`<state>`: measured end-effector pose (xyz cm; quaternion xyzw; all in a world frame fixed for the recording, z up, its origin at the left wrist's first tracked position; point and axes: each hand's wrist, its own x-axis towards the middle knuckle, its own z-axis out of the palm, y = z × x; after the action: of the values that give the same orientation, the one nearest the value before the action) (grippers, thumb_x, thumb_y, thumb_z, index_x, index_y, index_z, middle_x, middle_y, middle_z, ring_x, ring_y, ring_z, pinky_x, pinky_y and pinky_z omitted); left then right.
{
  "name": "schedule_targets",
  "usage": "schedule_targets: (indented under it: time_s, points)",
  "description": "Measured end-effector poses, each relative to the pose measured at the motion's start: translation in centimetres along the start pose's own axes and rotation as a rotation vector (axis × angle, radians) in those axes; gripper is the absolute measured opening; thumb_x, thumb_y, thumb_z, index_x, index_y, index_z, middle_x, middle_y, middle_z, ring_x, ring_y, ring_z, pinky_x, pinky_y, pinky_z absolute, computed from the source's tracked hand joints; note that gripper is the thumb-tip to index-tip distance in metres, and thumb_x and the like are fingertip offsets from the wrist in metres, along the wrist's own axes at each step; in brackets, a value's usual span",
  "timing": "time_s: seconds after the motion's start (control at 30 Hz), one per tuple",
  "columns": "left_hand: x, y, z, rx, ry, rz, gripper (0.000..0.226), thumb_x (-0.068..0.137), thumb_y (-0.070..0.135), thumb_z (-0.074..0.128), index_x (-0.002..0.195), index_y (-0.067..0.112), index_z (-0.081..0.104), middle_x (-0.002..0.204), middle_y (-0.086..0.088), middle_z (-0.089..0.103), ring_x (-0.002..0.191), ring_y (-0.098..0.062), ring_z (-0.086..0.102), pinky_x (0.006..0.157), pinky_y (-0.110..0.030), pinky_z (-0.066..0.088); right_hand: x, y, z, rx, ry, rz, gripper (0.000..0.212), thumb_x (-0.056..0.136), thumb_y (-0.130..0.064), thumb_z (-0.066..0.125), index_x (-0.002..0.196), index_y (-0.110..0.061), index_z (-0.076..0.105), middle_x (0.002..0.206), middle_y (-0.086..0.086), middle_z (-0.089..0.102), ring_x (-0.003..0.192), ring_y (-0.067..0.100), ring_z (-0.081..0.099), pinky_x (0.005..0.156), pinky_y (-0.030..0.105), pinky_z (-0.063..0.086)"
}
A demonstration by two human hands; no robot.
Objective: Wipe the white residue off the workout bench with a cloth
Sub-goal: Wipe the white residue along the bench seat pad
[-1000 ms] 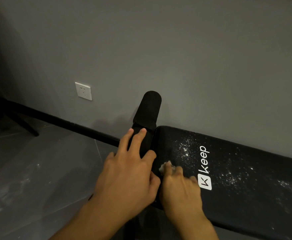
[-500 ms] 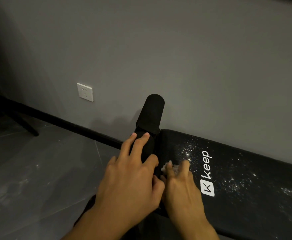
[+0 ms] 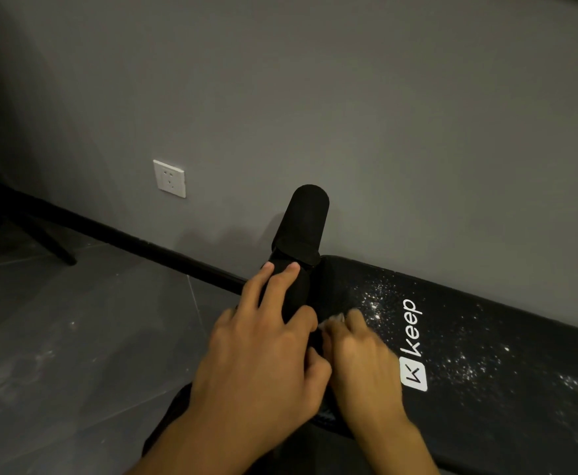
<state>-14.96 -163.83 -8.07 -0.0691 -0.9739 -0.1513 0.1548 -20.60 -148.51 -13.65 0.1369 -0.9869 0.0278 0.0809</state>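
The black workout bench (image 3: 479,341) runs from the centre to the right, with a white "Keep" logo and white residue (image 3: 374,303) speckled across its pad. My left hand (image 3: 263,358) rests on the black foam roller (image 3: 303,234) at the bench's end, its fingers laid over the roller. My right hand (image 3: 363,365) presses a small pale cloth (image 3: 332,320) onto the pad just left of the logo. Only a sliver of the cloth shows past my fingertips.
A grey wall stands close behind the bench, with a white socket (image 3: 169,178) and a black skirting (image 3: 126,240) along the floor. Grey floor tiles (image 3: 75,337) with faint white dust lie to the left. A dark furniture leg (image 3: 54,246) is at far left.
My right hand has slid the cloth slightly left, closer to my left hand, on the pad. My left hand stays on the roller. The view shifted a little.
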Motion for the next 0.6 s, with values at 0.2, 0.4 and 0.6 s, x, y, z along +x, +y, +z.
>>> schedule_targets:
  time_s: [0.2, 0.4, 0.6]
  points:
    - [-0.2, 0.2, -0.2, -0.019, -0.015, -0.026, 0.026, 0.078, 0.050, 0.044, 0.095, 0.038, 0.061, 0.160, 0.001, 0.034, 0.152, -0.024, 0.026, 0.085, -0.042, 0.054, 9.1, 0.8, 0.1, 0.008, 0.025, 0.112, 0.021, 0.100, -0.017, 0.054, 0.118, -0.013, 0.064, 0.118, 0.008, 0.050, 0.095, 0.027, 0.062, 0.072, 0.038, 0.054]
    - [-0.2, 0.0, -0.1, -0.028, -0.008, -0.013, 0.025, 0.078, 0.048, 0.049, 0.094, 0.037, 0.063, 0.156, -0.002, 0.040, 0.149, -0.025, 0.033, 0.084, -0.043, 0.056, 2.5, -1.0, -0.4, 0.007, -0.049, -0.075, 0.027, 0.094, -0.023, 0.057, 0.120, -0.019, 0.056, 0.117, 0.002, 0.045, 0.092, 0.020, 0.062, 0.069, 0.034, 0.056]
    - [-0.1, 0.4, -0.4, 0.019, -0.003, -0.026, 0.023, 0.079, 0.046, 0.045, 0.091, 0.034, 0.061, 0.156, -0.003, 0.041, 0.148, -0.027, 0.033, 0.078, -0.038, 0.055, 10.0, 1.5, 0.6, 0.024, 0.025, 0.128, 0.023, 0.099, -0.016, 0.054, 0.119, -0.014, 0.066, 0.116, 0.009, 0.051, 0.097, 0.032, 0.062, 0.070, 0.042, 0.051]
